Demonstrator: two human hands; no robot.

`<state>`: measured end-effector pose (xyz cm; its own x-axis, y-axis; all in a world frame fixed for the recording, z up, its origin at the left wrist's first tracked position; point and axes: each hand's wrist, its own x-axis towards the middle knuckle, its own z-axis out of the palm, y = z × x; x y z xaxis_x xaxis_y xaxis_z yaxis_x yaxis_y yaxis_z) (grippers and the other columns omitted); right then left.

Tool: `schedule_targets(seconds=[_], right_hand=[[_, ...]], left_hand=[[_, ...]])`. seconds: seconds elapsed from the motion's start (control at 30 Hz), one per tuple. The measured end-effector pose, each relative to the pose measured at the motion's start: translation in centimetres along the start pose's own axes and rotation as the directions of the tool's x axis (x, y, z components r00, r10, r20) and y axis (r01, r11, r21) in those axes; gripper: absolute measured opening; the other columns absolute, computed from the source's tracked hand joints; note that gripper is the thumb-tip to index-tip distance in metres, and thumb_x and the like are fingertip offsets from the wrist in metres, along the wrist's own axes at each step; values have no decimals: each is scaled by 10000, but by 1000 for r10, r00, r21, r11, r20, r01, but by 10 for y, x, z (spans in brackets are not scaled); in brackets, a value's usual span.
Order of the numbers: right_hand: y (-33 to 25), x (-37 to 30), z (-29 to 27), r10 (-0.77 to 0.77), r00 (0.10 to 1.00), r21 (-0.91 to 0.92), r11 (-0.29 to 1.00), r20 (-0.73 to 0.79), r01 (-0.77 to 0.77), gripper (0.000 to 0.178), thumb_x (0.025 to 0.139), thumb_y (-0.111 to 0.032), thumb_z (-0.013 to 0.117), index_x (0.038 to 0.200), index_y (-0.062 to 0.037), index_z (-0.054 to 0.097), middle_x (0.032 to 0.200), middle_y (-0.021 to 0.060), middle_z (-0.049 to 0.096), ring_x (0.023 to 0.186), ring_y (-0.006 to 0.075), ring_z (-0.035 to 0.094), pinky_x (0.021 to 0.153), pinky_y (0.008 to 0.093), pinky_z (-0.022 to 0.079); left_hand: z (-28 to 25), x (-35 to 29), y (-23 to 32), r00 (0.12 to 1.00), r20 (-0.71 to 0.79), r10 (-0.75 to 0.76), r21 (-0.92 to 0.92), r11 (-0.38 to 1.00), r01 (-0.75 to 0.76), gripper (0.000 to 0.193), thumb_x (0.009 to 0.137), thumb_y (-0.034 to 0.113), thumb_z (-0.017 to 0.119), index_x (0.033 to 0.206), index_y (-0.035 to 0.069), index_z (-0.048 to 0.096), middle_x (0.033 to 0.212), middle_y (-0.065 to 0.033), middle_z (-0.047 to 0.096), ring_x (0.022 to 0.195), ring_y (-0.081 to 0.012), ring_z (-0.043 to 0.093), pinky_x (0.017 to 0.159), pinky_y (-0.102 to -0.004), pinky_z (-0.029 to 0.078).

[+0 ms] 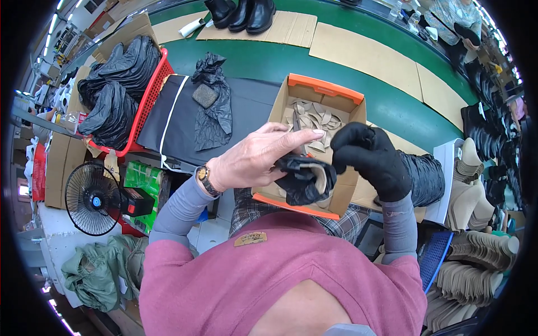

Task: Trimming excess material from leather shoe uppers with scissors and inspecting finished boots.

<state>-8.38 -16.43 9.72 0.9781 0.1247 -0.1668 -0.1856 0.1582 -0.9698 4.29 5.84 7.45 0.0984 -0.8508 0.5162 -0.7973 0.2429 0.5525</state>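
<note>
My bare left hand [255, 154], with a watch at the wrist, is closed on a black shoe upper [296, 182] that has a beige strip inside its curved opening. The thumb stretches out above it to the right. Close to the upper's right side is my right hand [372, 159] in a black glove, its fingers curled in; whatever they may pinch is too dark to make out. Beneath both hands sits an orange-rimmed cardboard box [325, 85] holding beige curved scraps [316, 119]. A narrow metal tool [297, 122] stands among the scraps, partly hidden by my left hand.
To the left, a red basket [151, 103] is filled with black crumpled material [120, 73]. A rough block [205, 96] rests on black wrapping [214, 123]. Boots [244, 15] stand at the back. A small fan [92, 199] is at lower left, beige insole stacks [462, 274] at right.
</note>
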Motion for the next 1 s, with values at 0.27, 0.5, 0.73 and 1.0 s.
schedule_targets(seconds=[0.27,0.5,0.73,1.0], right_hand=[[11,1,8,20,997,-134,991,77,-10,277,801,-35,709,1058,27,626,934,38,654,851,81,579,787,242,485],[7,-3,-10,45,987,65,996,151,-56,198,718,-24,703,898,12,627,842,39,621,783,95,581,694,234,462],[38,3,-26,-247,962,430,886,117,175,273,652,-150,728,837,-1,595,774,67,571,707,139,542,653,256,443],[5,-1,-20,38,985,-23,999,167,-34,265,784,-8,686,1032,71,634,956,92,634,850,134,619,758,272,515]], left_hand=[[-9,19,8,992,-47,113,209,973,-101,848,615,87,843,1361,9,448,968,-96,657,823,-268,657,734,-355,525],[-19,11,2,978,190,-90,-234,963,134,571,695,98,805,1224,29,603,867,-99,675,770,-281,649,697,-342,520],[-23,12,0,975,217,-43,-203,975,88,447,697,-29,702,1136,52,674,958,-107,676,885,-283,645,791,-369,517],[-36,13,1,988,152,9,54,998,-17,431,703,-27,621,1071,169,727,1157,-84,654,1162,-305,582,1056,-509,390]])
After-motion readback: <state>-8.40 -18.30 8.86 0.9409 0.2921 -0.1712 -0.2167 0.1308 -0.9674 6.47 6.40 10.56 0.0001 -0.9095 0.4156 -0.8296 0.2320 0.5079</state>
